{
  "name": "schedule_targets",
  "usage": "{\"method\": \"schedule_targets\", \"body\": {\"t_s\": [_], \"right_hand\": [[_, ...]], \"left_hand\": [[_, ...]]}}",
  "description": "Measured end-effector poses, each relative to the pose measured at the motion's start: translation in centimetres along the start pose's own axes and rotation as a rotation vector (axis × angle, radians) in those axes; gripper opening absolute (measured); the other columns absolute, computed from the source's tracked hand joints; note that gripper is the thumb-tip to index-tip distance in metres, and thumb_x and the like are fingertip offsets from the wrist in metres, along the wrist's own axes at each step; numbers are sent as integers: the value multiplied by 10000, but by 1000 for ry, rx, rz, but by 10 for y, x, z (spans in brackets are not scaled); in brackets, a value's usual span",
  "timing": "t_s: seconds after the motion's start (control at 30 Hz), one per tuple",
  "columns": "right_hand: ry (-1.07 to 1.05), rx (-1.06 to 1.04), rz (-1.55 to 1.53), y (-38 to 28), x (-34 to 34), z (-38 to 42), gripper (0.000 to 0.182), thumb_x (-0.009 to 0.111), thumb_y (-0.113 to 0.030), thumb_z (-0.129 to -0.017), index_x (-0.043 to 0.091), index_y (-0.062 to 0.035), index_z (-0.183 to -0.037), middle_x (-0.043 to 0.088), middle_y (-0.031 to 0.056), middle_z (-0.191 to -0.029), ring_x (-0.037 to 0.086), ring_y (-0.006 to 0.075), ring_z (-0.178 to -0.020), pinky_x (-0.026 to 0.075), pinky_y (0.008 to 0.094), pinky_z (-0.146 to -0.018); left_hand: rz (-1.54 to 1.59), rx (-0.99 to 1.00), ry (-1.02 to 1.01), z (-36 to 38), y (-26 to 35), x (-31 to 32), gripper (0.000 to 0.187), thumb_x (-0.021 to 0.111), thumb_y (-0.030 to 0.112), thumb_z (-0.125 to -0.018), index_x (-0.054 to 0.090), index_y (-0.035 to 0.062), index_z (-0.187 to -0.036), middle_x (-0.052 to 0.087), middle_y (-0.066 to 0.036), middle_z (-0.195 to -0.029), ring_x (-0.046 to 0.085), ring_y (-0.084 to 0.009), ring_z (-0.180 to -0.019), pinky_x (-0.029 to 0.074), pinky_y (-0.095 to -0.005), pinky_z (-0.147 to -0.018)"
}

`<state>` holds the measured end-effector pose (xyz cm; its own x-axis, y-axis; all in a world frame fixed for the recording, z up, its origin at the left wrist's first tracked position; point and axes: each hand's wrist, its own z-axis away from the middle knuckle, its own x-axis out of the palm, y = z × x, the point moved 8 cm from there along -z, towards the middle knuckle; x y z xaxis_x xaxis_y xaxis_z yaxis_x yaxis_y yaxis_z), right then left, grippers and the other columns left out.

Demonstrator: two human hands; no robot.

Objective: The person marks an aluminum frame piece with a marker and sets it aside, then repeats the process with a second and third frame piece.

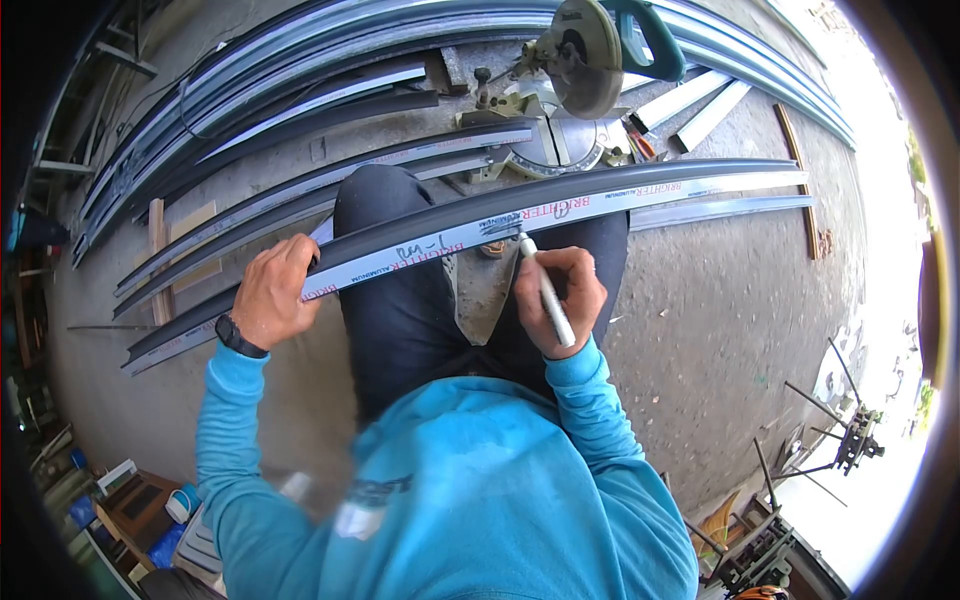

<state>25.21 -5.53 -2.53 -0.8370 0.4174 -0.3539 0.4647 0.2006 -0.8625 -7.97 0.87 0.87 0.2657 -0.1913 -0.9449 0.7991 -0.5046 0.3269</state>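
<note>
A long dark aluminum profile [600,200] lies across my knees, its white printed film facing me with handwritten marks and a dark scribble on it. My left hand [276,290] is wrapped round the profile left of my knees, a black watch on that wrist. Between the fingers of my right hand [562,300] is a white marker [550,296], its tip at the film beside the scribble near the middle of the profile.
Beyond my knees stands a miter saw [585,70] with a round base. More long profiles [370,40] lie on the concrete floor at the back and left. Short white pieces [690,100] and red-handled pliers [640,143] are right of the saw. Metal stands [858,440] are at lower right.
</note>
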Motion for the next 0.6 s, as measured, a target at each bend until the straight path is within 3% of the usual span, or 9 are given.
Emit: {"method": "schedule_targets", "body": {"t_s": [0.1, 0.2, 0.23, 0.27, 0.33, 0.43, 0.53, 0.6], "right_hand": [[-81, -218, 17, -30, 12, -1, 170, 820, -29, -824, 693, -27, -936, 684, 111, -789, 637, 277, -711, 526, 399, -789], [41, -81, 52, -7, -15, -4, 167, 815, -41, -848, 691, -22, -957, 696, 109, -815, 659, 260, -729, 540, 378, -776], [94, 17, 17, 3, -32, -5, 166, 794, -68, -894, 687, -11, -1008, 723, 113, -853, 684, 217, -756, 559, 352, -766], [140, -22, -47, -3, -48, -16, 189, 771, -86, -930, 676, 6, -1065, 737, 116, -880, 685, 168, -770, 568, 325, -743], [162, 35, -243, -2, -67, -27, 200, 745, -76, -933, 667, 20, -1091, 731, 104, -866, 678, 146, -751, 555, 304, -728], [-31, -167, -112, -4, -74, -47, 169, 718, -59, -920, 651, 16, -1056, 720, 92, -854, 657, 128, -737, 531, 285, -692], [-92, -158, -90, -10, -76, -57, 146, 709, -55, -900, 634, 8, -1008, 711, 80, -836, 645, 120, -737, 516, 286, -683], [-176, -132, -67, -10, -66, -57, 127, 752, -55, -831, 638, -31, -883, 666, 59, -736, 584, 177, -625, 458, 333, -695]], "left_hand": [[19, -2, -14, -2, -1, 1, 382, 745, 6, -740, 541, 30, -1063, 636, -213, -944, 639, -479, -927, 503, -525, -778], [42, -11, -22, -2, -2, -2, 382, 747, 10, -734, 534, 28, -1051, 645, -224, -928, 644, -488, -922, 507, -532, -772], [50, -16, -21, -2, -2, -4, 386, 756, 19, -732, 525, 29, -1041, 645, -226, -917, 643, -487, -918, 506, -535, -766], [60, -17, -30, -3, -3, -5, 388, 756, 21, -733, 525, 27, -1045, 649, -230, -920, 645, -492, -914, 507, -537, -763], [75, -16, -60, -4, -9, -5, 391, 756, 23, -735, 526, 24, -1051, 656, -236, -925, 647, -502, -904, 509, -541, -757], [103, 14, -56, -9, -15, -4, 361, 721, 9, -722, 534, 24, -1030, 650, -245, -904, 636, -516, -890, 499, -550, -746], [113, 26, -72, -14, -18, -3, 344, 700, 2, -708, 539, 25, -1011, 638, -247, -883, 624, -519, -877, 486, -550, -732], [109, 36, -71, -17, -17, -5, 339, 694, 1, -698, 539, 24, -999, 627, -249, -872, 613, -522, -866, 478, -549, -722]]}}
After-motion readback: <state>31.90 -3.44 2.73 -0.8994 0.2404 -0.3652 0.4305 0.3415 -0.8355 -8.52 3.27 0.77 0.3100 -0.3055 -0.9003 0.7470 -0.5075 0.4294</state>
